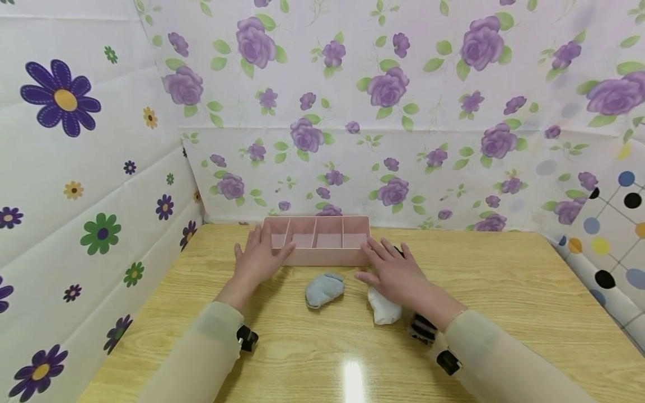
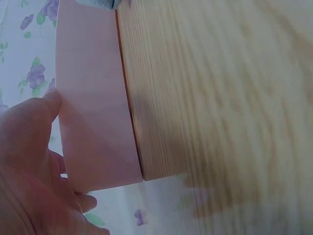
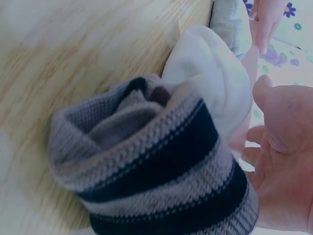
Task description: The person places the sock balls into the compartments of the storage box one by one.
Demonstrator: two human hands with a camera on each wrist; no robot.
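A pink box (image 1: 325, 257) with several compartments stands at the back of the table. At its left end rests my left hand (image 1: 256, 260), fingers spread, the thumb by the front rim. My right hand (image 1: 395, 271) reaches to the box's right end with fingers extended, holding nothing. In front of the box lies a rolled grey-blue sock (image 1: 324, 290). A white rolled sock (image 1: 384, 309) lies partly under my right hand in the head view. Nearer my right wrist is a black-and-grey striped rolled sock (image 3: 166, 161), its folded cuff plain in the right wrist view.
The wooden table (image 1: 302, 358) meets a flower-print backdrop (image 1: 353, 168) right behind the box. A patterned sheet (image 1: 101, 184) borders the left side. Something dark (image 1: 400, 251) shows behind my right fingers, mostly hidden.
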